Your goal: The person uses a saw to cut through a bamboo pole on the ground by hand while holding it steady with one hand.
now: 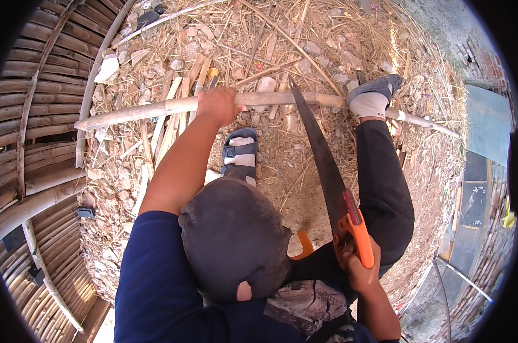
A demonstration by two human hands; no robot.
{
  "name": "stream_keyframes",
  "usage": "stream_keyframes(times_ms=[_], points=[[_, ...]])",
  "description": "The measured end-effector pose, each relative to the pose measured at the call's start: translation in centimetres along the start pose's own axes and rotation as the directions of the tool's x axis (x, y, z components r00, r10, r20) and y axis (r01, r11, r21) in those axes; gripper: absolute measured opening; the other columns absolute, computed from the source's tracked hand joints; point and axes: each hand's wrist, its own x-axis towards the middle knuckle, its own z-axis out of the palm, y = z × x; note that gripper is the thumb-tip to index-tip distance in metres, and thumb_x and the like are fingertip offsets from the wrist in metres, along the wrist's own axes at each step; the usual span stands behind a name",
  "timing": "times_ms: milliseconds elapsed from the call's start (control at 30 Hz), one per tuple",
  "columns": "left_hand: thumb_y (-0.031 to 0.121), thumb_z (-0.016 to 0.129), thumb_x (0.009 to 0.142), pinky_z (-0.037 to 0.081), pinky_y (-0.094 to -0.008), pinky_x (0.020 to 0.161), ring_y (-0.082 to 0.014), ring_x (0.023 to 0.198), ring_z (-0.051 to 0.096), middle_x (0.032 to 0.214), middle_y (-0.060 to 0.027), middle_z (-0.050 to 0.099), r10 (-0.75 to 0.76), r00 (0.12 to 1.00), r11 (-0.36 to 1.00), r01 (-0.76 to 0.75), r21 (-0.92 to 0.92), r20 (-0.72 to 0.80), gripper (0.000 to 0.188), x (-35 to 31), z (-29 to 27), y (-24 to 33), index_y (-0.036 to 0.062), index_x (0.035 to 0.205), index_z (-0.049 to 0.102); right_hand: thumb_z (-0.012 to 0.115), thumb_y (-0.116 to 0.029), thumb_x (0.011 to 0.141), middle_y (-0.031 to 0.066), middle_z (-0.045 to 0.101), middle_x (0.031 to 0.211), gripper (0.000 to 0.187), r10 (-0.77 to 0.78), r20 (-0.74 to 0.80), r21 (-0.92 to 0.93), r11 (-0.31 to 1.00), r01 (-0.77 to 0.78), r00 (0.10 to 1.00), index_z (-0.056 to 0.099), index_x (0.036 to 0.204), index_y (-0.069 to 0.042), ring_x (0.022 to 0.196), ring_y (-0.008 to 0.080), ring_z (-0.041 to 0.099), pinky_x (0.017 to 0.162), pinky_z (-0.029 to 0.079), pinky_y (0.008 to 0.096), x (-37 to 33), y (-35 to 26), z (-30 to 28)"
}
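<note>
A long bamboo pole [142, 112] lies crosswise in front of me, off the ground in part. My left hand [218, 107] is closed over it, left of the middle. My right hand [357, 264] grips the orange handle of a hand saw [322, 163], low at the right. Its dark blade points forward, and the tip crosses the pole in view; I cannot tell whether they touch. My right foot, in a sandal [379, 90] and light sock, rests on the pole's right part. My other sandal [239, 151] stands on the ground nearer to me.
Split bamboo strips [168, 127] lie beneath the pole at left, among straw and stones. A slatted bamboo wall [39, 108] rises at the left. An orange curved piece [303, 246] shows beside my dark-clad knee [236, 240]. Grey panels [487, 123] stand at the right.
</note>
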Motion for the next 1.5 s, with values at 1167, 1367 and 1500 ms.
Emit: stream_keyframes(times_ms=[1167, 1367, 1500], points=[[0.060, 0.060, 0.099, 0.038, -0.0564, 0.113, -0.0312, 0.130, 0.059, 0.133, -0.0112, 0.066, -0.024, 1.000, 1.000, 0.025, -0.013, 0.014, 0.061, -0.6, -0.2, 0.9, 0.0100, 0.133, 0.061, 0.050, 0.001, 0.081, 0.0025, 0.053, 0.071, 0.006, 0.004, 0.017, 0.218, 0.976, -0.007, 1.000, 0.050, 0.083, -0.004, 0.055, 0.0103, 0.048, 0.063, 0.049, 0.0251, 5.8, 2.7, 1.1], [0.060, 0.060, 0.099, 0.039, -0.0547, 0.110, -0.0295, 0.132, 0.057, 0.134, -0.0104, 0.065, -0.014, 0.999, 1.000, 0.015, -0.024, 0.029, 0.061, -0.5, -0.7, 0.0, 0.0105, 0.135, 0.061, 0.050, 0.000, 0.082, 0.0023, 0.050, 0.069, 0.005, 0.034, -0.011, 0.281, 0.959, -0.029, 0.999, 0.049, 0.083, -0.005, 0.055, 0.0104, 0.049, 0.080, 0.056, 0.0283, 5.0, 1.3, 1.6], [0.059, 0.060, 0.099, 0.039, -0.0538, 0.110, -0.0291, 0.133, 0.056, 0.135, -0.0104, 0.065, -0.012, 0.999, 1.000, 0.013, -0.024, 0.037, 0.061, -0.3, -1.0, 0.7, 0.0107, 0.137, 0.061, 0.053, -0.005, 0.083, 0.0028, 0.049, 0.069, 0.006, 0.067, 0.014, 0.128, 0.989, -0.068, 0.998, 0.047, 0.082, -0.005, 0.055, 0.0100, 0.049, 0.090, 0.056, 0.0302, 1.1, 1.0, -0.8]])
